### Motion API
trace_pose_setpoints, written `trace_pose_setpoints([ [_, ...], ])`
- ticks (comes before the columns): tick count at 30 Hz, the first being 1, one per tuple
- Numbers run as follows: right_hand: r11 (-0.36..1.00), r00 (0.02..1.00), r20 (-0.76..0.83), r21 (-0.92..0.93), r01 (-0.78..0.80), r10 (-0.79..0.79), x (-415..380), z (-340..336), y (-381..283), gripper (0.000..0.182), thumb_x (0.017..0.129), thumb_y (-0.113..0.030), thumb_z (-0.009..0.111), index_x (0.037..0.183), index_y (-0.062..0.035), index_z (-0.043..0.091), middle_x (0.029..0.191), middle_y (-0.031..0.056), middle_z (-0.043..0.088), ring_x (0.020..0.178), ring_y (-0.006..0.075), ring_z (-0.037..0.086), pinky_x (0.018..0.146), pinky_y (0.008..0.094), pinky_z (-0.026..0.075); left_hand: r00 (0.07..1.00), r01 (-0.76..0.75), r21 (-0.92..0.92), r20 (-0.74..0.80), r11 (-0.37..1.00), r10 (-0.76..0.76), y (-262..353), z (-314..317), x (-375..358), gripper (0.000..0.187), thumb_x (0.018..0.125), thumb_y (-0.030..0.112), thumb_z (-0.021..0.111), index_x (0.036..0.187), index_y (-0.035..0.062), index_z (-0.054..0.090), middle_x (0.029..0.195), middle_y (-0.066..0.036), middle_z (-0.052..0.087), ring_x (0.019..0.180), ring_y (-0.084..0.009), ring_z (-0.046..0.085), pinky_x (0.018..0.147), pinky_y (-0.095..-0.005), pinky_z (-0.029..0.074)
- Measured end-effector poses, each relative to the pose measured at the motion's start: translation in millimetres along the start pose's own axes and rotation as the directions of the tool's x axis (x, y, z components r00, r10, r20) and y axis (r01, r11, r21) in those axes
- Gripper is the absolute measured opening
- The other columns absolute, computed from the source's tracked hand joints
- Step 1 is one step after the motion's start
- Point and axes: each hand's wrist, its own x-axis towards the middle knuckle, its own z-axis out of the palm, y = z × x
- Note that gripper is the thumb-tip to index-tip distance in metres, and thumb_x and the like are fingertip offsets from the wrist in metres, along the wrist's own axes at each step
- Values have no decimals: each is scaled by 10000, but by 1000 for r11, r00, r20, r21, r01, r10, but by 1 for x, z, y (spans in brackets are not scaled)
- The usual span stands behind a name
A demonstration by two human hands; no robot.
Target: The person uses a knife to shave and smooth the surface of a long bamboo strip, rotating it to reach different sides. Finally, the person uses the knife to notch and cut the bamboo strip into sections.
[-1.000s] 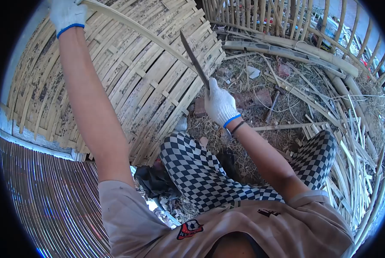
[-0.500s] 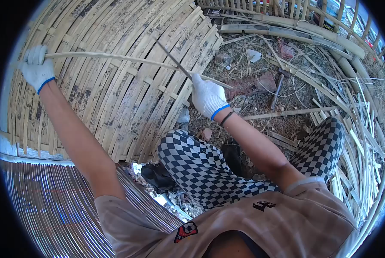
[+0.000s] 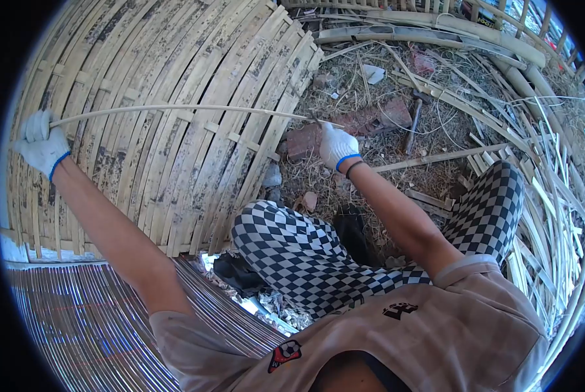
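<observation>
My left hand (image 3: 42,144), in a white knit glove with a blue cuff, is closed around the left end of a long thin bamboo strip (image 3: 175,106). The strip bows slightly upward across a woven bamboo panel (image 3: 162,150). At its other end my right hand (image 3: 339,144), gloved the same way, grips a knife (image 3: 315,117). Little of the blade shows, since it points away from me. Knife and strip meet just above the right fingers; the handle is hidden inside the glove.
Beyond my right hand lie a reddish brick (image 3: 377,117) and a hammer (image 3: 415,121) on straw-littered ground. Loose bamboo strips (image 3: 534,215) pile up at the right. Thick bamboo poles (image 3: 423,39) lie at the back. A slatted mat (image 3: 96,313) spreads at lower left.
My right hand has slid right and slightly down along the strip toward its end, and the knife blade has turned to look shorter. My left hand has shifted down and left, still holding the strip.
</observation>
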Motion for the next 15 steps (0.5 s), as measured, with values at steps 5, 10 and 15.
trace_pose_setpoints([
  [5,986,981,100,-29,-166,168,-19,34,42,329,952,-259,597,1190,-46,518,996,265,735,956,440,721,793,547,559,999,25,-19,-30,1000,-25,-1,11,4,641,1047,647,340,634,157,351,506,37,259,417,-111,223,428,-278,216],
  [10,947,917,247,-164,-278,312,-25,35,124,360,951,-225,582,1248,-24,549,1146,266,721,1108,429,694,941,517,536,997,-33,-12,-70,999,32,-24,59,4,360,1002,224,376,649,161,343,534,41,223,438,-109,205,438,-277,215],
  [15,908,861,309,-249,-338,405,-41,7,137,448,968,-234,578,1370,-44,526,1327,255,657,1204,435,659,1019,517,510,941,-169,307,-232,937,246,-59,137,-3,282,1037,218,394,771,125,396,628,19,262,510,-133,217,448,-288,214],
])
